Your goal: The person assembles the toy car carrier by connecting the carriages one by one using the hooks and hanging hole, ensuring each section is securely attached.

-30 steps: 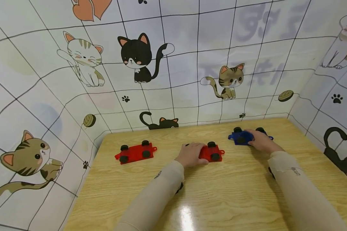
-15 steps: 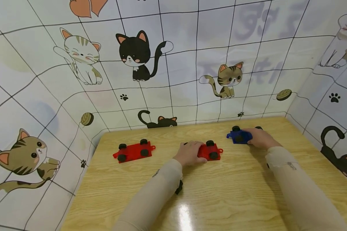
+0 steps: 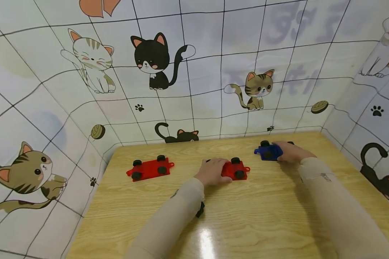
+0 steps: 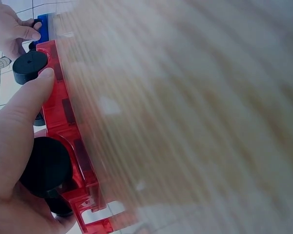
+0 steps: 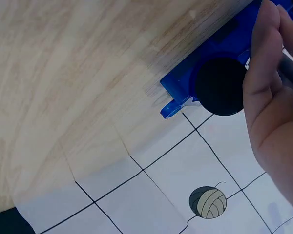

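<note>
My left hand point(image 3: 211, 172) grips a red toy wagon base point(image 3: 231, 168) that lies wheels up on the tabletop. In the left wrist view the thumb presses along the edge of this red base point(image 4: 56, 109), beside a black wheel point(image 4: 46, 165). My right hand point(image 3: 291, 152) holds a blue toy wagon base point(image 3: 268, 153), also wheels up, further back and to the right. The hand hides its right end. A coupling loop sticks out from the blue base point(image 5: 178, 80) in the right wrist view. Apart at the left lies a second red toy wagon base point(image 3: 151, 170), wheels up, touched by neither hand.
The wood-grain table point(image 3: 116, 216) meets a cloth wall point(image 3: 207, 72) printed with cats and grid lines at the back, and more of this cloth stands at both sides. A small black thing point(image 3: 200, 209) shows beside the left sleeve point(image 3: 171, 219).
My right hand covers a little more of the blue wagon base's right end, hiding the loop there. The left hand and both red bases stay put; the head view shifts slightly.
</note>
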`<state>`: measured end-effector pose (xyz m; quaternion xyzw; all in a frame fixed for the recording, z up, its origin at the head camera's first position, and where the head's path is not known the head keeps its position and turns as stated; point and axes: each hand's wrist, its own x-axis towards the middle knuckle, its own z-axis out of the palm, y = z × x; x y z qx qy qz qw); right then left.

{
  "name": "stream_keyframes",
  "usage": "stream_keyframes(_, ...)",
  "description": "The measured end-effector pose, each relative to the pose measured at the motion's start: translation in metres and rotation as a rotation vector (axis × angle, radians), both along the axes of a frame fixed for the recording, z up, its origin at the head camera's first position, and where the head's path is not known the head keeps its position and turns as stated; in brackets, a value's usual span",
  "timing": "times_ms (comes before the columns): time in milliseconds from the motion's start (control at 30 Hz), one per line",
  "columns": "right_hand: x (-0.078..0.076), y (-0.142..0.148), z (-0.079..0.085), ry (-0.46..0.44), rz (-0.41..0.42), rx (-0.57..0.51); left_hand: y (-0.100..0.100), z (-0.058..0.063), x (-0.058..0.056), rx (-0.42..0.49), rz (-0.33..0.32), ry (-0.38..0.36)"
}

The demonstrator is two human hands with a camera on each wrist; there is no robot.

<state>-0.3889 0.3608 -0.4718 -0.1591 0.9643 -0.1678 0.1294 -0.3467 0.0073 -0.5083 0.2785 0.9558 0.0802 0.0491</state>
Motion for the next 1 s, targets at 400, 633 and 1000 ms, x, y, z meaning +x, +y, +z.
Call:
stream_keyframes(400,-0.007,-0.009,0.001,0.065,-0.023,0.18,-0.003,0.002,0.0,-0.028,-0.012,-0.006)
stream_keyframes(633,-0.005,-0.004,0.003,0.036,-0.086,0.16,-0.004,-0.004,-0.003,-0.011,-0.023,0.009)
stream_keyframes(1000,-0.012,0.003,0.001,0.13,-0.019,0.199,-0.003,-0.005,-0.005,-0.003,-0.011,0.018)
